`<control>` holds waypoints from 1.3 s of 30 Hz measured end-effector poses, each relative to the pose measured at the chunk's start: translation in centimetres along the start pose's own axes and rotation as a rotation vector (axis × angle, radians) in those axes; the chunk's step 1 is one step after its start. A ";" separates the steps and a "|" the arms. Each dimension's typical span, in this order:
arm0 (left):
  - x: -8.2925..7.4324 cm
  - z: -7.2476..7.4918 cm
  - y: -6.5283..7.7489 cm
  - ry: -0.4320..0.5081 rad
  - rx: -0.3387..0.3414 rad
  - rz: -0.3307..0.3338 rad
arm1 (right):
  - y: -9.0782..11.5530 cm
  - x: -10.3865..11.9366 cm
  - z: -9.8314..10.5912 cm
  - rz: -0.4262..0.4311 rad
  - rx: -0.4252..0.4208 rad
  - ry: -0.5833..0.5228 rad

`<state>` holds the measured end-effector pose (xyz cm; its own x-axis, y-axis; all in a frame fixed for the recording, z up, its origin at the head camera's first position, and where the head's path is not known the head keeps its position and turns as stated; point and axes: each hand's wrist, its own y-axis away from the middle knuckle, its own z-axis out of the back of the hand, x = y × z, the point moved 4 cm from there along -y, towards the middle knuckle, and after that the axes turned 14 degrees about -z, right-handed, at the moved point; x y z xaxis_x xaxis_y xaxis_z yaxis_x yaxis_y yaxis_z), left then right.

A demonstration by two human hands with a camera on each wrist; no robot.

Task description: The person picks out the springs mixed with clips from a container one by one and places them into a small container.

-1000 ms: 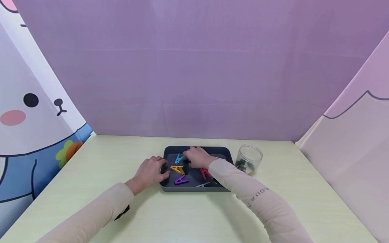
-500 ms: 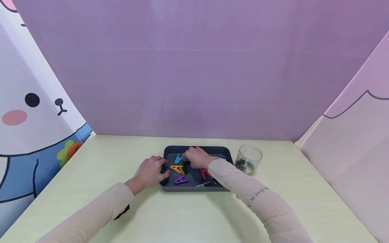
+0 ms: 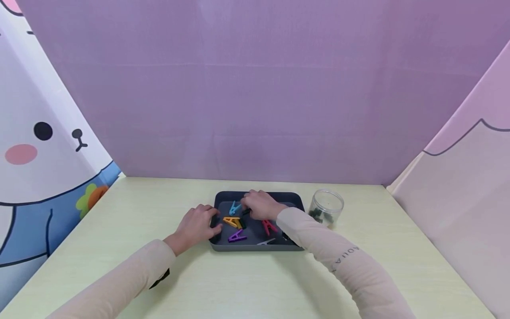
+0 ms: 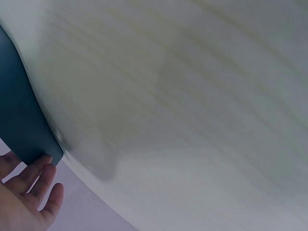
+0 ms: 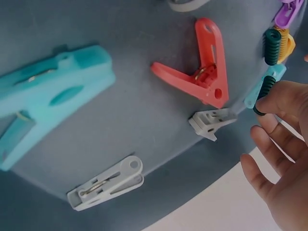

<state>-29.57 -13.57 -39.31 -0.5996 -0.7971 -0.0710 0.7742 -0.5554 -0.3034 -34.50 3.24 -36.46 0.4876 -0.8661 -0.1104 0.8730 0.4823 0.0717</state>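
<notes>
My left hand [image 3: 195,225] holds the left edge of a dark grey tray [image 3: 259,248]; in the left wrist view its fingertips lie against the tray's outer wall. Inside the tray, toward the back, my right hand [image 3: 260,204] pinches a dark green ribbed cylinder [image 5: 265,92] between thumb and index finger. A light blue clip [image 3: 234,208] lies just left of those fingertips. Nearer the front are a yellow clip [image 3: 231,222], a second dark green ribbed cylinder [image 5: 272,47] and a purple clip [image 3: 237,236]. A red clip [image 5: 211,67] lies right of centre.
A clear round jar [image 3: 327,206] with dark green pieces in it stands right of the tray. Grey clips [image 5: 107,183] and a large turquoise clip [image 5: 57,91] show in the right wrist view. A purple backdrop [image 3: 255,97] rises behind the pale table [image 3: 239,283].
My right hand has shifted slightly right and up, and the dark green cylinder now shows at its fingertips. The left hand has stayed at the tray's edge.
</notes>
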 end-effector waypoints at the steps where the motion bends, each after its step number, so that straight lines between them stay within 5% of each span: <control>1: 0.0 0.0 0.0 0.000 0.000 -0.001 | 0.1 -0.1 0.2 0.004 -0.007 -0.004; 20: 0.2 -0.3 0.0 -0.003 -0.009 -0.012 | 2.9 -2.8 2.6 0.019 -0.083 -0.084; 39: 0.2 -0.3 0.0 -0.005 0.008 -0.004 | 6.5 -8.1 3.9 -0.069 -0.167 -0.091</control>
<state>-29.73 -13.72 -39.61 -0.6016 -0.7962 -0.0646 0.7735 -0.5603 -0.2962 -32.77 12.87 -31.27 0.4302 -0.9025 -0.0185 0.8975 0.4298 -0.0986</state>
